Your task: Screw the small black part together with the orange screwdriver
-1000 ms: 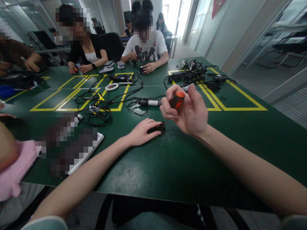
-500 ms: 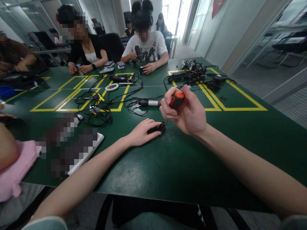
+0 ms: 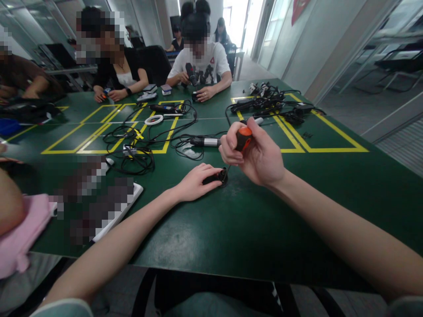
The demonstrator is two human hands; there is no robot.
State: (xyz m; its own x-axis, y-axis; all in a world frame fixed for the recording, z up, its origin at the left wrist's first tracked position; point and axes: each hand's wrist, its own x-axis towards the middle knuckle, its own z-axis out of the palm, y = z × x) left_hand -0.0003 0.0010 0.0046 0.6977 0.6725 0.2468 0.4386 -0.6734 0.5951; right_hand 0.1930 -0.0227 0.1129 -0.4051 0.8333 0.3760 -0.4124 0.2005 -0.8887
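My right hand (image 3: 256, 152) is closed around the orange and dark handle of a screwdriver (image 3: 244, 137). The thin shaft slants down from the fist, and its tip meets a small black part (image 3: 224, 176) lying on the green table (image 3: 198, 237). On that black part my left hand (image 3: 198, 181) is closed, thumb on the near side and fingers over the far side, pressing it to the table top. Most of the part is hidden under the fingers; a short upright black post shows at its right end.
Beyond my hands lies a silver and black cylindrical tool (image 3: 206, 142) with a cable. Tangled black cables (image 3: 274, 101) are heaped at the far right. A white ring (image 3: 154, 119) is left of centre. A phone-like slab (image 3: 137, 192) lies at left. Co-workers (image 3: 200, 66) sit across the table.
The screwdriver handle has turned slightly in my right hand and shifted a little left. My left hand and the black part have stayed in place.
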